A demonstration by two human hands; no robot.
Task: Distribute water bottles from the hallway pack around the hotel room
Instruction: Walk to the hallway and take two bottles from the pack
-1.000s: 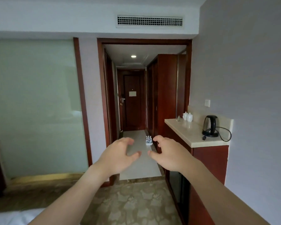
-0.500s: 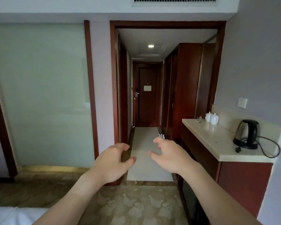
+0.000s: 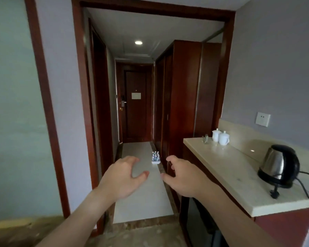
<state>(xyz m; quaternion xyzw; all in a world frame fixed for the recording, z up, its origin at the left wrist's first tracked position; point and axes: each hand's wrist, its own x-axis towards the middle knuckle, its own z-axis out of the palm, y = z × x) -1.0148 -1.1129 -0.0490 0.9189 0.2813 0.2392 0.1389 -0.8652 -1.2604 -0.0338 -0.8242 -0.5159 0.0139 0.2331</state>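
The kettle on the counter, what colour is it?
Black and shiny silver kettle, seen in the head view.

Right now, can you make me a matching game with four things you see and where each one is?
Things:
1. kettle
2. pack of water bottles
3. two white cups
4. wall socket

Places:
A. on the hallway floor, beside the wardrobe
B. on the wall above the counter
C. near end of the counter, cord trailing
D. far end of the counter

Pairs: 1-C, 2-A, 3-D, 4-B
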